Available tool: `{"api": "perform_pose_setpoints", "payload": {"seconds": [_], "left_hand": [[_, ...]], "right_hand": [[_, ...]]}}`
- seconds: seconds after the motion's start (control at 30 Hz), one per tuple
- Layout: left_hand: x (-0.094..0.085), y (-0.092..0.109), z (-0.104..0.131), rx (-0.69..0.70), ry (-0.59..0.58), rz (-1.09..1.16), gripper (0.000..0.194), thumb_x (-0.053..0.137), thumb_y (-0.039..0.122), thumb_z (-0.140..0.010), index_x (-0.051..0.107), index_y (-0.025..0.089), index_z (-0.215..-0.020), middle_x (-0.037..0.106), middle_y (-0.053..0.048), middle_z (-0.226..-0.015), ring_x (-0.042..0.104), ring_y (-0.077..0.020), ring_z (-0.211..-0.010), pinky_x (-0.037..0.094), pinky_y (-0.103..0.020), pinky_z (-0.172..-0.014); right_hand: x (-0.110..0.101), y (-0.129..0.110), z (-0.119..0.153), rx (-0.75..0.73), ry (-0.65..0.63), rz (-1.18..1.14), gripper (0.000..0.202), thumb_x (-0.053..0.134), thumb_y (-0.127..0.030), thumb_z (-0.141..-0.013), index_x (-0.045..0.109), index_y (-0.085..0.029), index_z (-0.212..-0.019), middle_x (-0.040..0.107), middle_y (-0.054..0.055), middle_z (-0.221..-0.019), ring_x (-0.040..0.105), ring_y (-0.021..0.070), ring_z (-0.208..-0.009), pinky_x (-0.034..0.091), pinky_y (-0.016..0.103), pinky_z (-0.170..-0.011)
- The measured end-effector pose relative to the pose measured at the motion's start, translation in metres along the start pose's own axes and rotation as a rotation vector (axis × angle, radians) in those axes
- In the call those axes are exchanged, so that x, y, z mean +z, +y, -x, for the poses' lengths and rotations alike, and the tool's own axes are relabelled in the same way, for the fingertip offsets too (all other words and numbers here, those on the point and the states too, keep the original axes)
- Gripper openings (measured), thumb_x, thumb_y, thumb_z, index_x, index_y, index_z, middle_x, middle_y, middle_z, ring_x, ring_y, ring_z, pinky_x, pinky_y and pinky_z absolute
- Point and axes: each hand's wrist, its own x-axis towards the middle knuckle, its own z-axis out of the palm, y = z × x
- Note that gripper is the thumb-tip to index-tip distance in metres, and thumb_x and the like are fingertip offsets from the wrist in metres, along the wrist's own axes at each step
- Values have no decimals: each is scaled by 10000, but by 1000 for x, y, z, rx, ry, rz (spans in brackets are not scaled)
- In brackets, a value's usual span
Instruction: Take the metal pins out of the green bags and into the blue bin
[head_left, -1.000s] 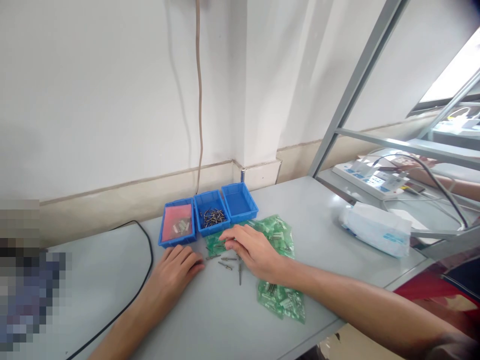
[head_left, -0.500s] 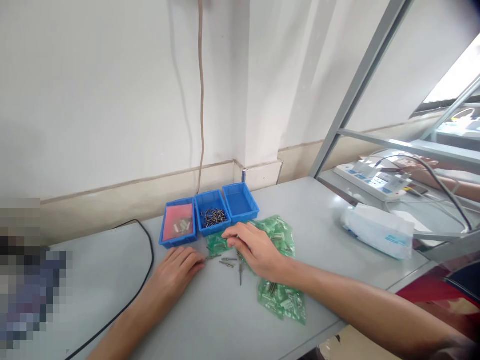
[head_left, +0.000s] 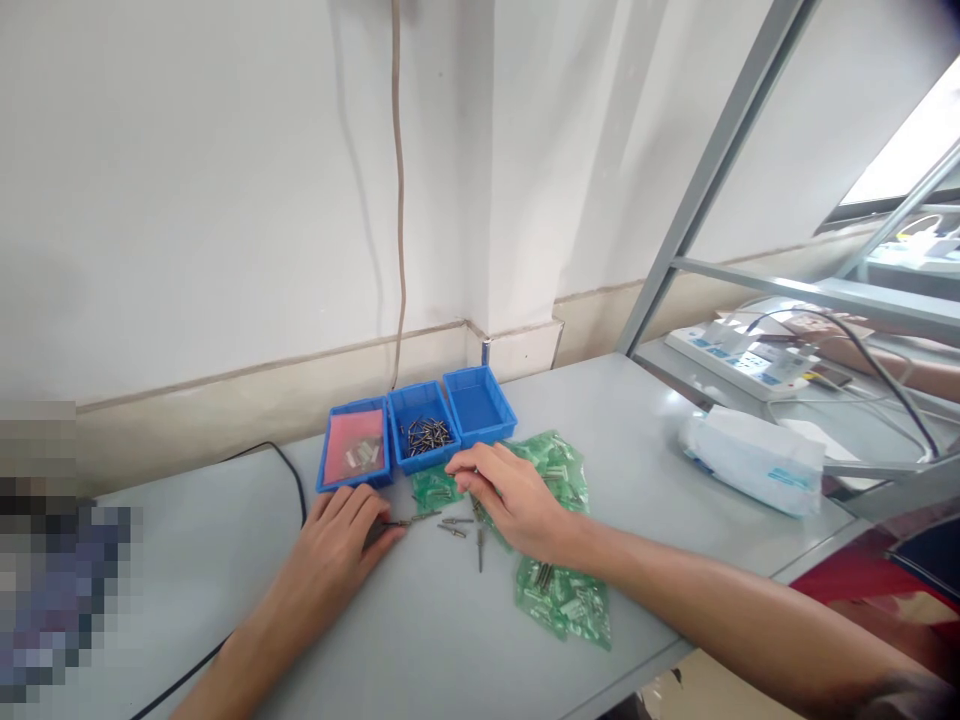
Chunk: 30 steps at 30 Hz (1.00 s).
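My left hand [head_left: 341, 535] rests on the table beside the left blue bin, thumb and fingers closed around a thin metal pin [head_left: 397, 523] whose end sticks out to the right. More loose metal pins [head_left: 453, 530] lie between the hands, one of them [head_left: 481, 550] pointing toward me. Over the green plastic bags [head_left: 559, 475] my right hand [head_left: 514, 500] hovers or rests, fingers bent to the thumb; what is in its pinch is hidden. The middle blue bin [head_left: 424, 464] contains a heap of dark metal pins [head_left: 429, 436].
The left blue bin [head_left: 321, 465] holds a pink sheet [head_left: 349, 435] and a clear bag of small pieces. Nothing shows inside the right blue bin [head_left: 480, 400]. A black cable [head_left: 296, 465] runs at left. A white packet [head_left: 757, 460] lies by the metal frame [head_left: 690, 205] at right.
My left hand has shifted slightly left and its thumb and forefinger have parted around a metal pin, now visible between them. My right hand has stayed in place.
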Motion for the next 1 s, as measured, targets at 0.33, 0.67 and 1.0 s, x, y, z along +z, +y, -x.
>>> {"api": "perform_pose_setpoints", "payload": {"seconds": [0.33, 0.67, 1.0], "left_hand": [[8, 2, 2, -2, -47, -3, 309, 490, 407, -1134, 572, 209, -912, 613, -8, -876, 536, -221, -837, 360, -364, -804], [11, 4, -1, 65, -20, -136, 397, 422, 406, -1153, 541, 205, -832, 589, -26, -809, 496, -227, -786, 348, -374, -749], [12, 6, -3, 135, -3, -277, 382, 441, 353, -1147, 560, 197, -820, 573, -44, -806, 487, -241, -778, 338, -384, -747]], "right_hand": [[0, 0, -1, 2, 5, 11, 218, 422, -289, -1151, 635, -248, -1127, 736, 16, -986, 608, 187, -856, 446, 340, -830], [1, 2, 0, -10, -7, 16, 222, 412, -289, -1153, 630, -252, -1133, 734, 18, -985, 631, 186, -861, 459, 345, -853], [0, 4, -2, 17, 6, 12, 231, 404, -285, -1154, 631, -247, -1143, 734, 19, -939, 640, 191, -863, 457, 341, -834]]}}
